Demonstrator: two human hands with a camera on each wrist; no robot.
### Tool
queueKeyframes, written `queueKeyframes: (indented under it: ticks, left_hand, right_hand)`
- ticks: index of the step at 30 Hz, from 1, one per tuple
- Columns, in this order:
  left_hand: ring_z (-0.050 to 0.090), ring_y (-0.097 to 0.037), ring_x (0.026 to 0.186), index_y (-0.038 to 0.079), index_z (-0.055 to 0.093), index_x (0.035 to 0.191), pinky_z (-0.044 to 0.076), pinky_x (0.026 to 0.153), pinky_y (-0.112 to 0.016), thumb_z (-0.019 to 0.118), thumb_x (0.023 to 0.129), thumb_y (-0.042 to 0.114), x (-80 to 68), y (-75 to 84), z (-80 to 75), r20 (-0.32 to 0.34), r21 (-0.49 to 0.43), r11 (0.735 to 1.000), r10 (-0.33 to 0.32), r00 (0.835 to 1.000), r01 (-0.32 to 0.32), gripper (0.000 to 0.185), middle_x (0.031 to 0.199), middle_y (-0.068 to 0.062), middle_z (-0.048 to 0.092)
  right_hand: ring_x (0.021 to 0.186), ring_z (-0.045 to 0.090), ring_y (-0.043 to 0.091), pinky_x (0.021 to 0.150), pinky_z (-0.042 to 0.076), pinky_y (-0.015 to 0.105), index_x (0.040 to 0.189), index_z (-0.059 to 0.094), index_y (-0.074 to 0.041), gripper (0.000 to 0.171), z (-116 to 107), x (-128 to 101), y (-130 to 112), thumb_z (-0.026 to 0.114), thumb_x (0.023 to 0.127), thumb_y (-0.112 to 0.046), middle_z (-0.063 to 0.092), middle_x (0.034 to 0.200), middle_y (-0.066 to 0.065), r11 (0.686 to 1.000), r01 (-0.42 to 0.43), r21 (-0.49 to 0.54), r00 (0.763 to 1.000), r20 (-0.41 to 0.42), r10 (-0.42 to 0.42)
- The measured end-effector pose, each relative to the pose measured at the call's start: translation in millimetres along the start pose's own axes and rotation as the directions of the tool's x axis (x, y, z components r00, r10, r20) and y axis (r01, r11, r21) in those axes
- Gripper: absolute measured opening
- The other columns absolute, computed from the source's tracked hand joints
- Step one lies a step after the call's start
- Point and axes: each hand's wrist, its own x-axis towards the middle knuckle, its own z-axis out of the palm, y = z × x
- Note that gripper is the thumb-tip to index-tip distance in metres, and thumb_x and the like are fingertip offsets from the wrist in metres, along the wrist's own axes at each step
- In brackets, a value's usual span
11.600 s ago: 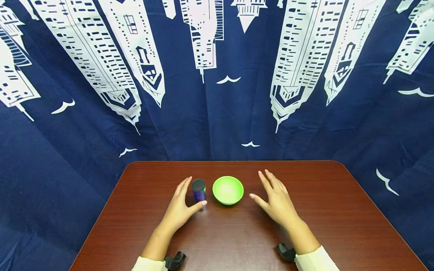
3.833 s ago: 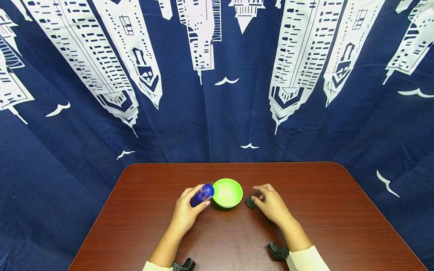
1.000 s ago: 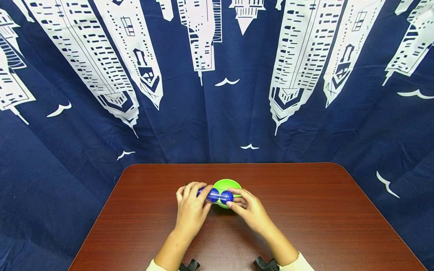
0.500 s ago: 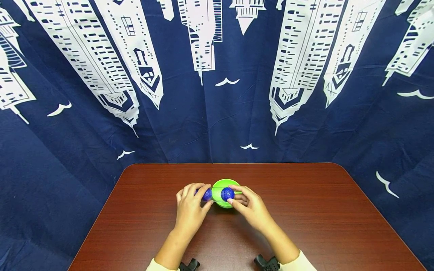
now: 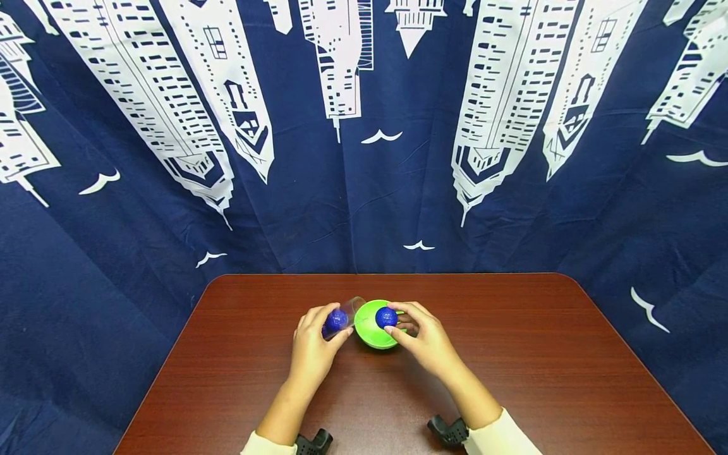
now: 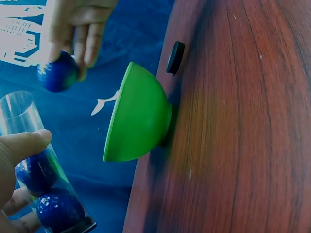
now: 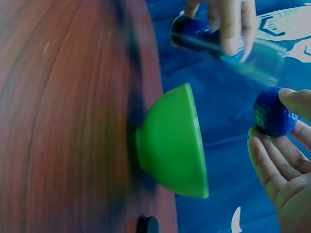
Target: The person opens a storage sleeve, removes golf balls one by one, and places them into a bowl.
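Broadly, the brown counter carries a green bowl at its middle, and both hands meet over it. To the bowl's left, the left hand has its fingers wrapped round a clear tube, tilted so its long axis slopes up toward the bowl, open mouth nearest the rim (two blue balls sit low inside it). On the other side, the right hand pinches a single blue ball between thumb and fingertips, directly above the bowl's hollow and just clear of it. Beyond the bowl a small black cap lies flat on the counter.
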Motion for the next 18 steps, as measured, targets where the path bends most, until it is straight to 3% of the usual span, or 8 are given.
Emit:
queueKeyframes:
  ticks: [7,10,14,18]
  left_hand:
    - [0.063,-0.026,0.115,0.015,0.068,0.127,0.053,0.098,-0.046,0.088,0.078,0.026,1.1,-1.4,0.5,0.008,-0.092,0.995,-0.031,0.999,0.032,0.054,0.119,-0.005,0.068]
    - [0.063,-0.025,0.114,0.015,0.068,0.128,0.053,0.099,-0.046,0.087,0.079,0.026,1.4,-1.5,0.8,0.013,-0.116,0.992,-0.046,0.999,0.047,0.054,0.119,-0.005,0.069]
    - [0.063,-0.024,0.114,0.016,0.067,0.129,0.053,0.097,-0.046,0.086,0.081,0.027,0.7,-1.2,0.7,0.024,-0.128,0.990,-0.063,0.998,0.066,0.053,0.119,-0.006,0.069]
    - [0.064,-0.024,0.113,0.016,0.066,0.129,0.054,0.096,-0.046,0.085,0.082,0.028,0.2,-1.0,0.1,0.038,-0.137,0.987,-0.076,0.996,0.081,0.053,0.120,-0.006,0.068]
  right_hand:
    - [0.102,0.070,0.034,0.087,0.060,0.042,0.123,0.068,-0.003,0.039,1,4,13,0.079,0.085,-0.004,0.067,0.114,0.011,0.996,-0.038,-0.085,0.998,0.040,0.041]
    - [0.099,0.071,0.031,0.084,0.060,0.043,0.121,0.069,-0.004,0.038,2,8,17,0.080,0.084,-0.005,0.067,0.112,0.011,0.988,0.004,-0.155,0.998,0.064,0.006]
    - [0.093,0.071,0.025,0.082,0.060,0.043,0.119,0.070,-0.004,0.038,5,12,24,0.082,0.083,-0.008,0.069,0.111,0.009,0.952,0.094,-0.291,0.992,0.105,-0.065]
    - [0.092,0.071,0.021,0.084,0.060,0.039,0.119,0.070,-0.007,0.038,8,15,28,0.083,0.083,-0.012,0.069,0.112,0.006,0.901,0.134,-0.413,0.985,0.156,-0.076]
